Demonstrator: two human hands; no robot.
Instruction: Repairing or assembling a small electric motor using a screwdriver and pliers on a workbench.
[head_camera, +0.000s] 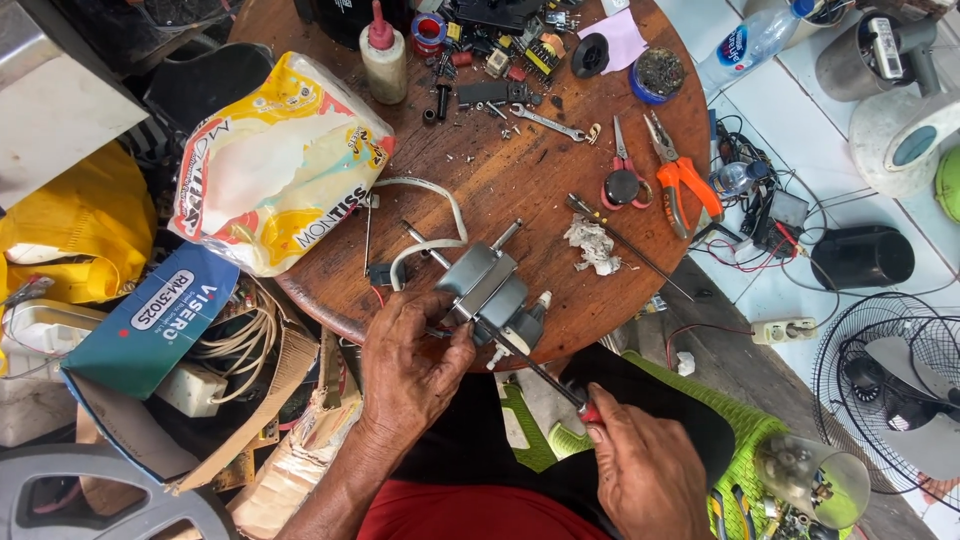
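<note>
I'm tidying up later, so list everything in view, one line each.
motor: one, grey, table's near edge
screwdriver: one, red handle, tip at motor
table: one, brown, round
tissue pack: one, yellow and white, table's left
bottle: one, cream, red cap, far side
pliers: one, orange, right side
scissors: one, red, beside pliers
wrench: one, silver, centre
fan: one, black, floor right
left hand: holds motor
right hand: holds screwdriver

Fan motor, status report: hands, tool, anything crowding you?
Left hand gripping fan motor at table edge. Right hand holding screwdriver, tip at motor. White cable and crumpled tissue close by.
</note>
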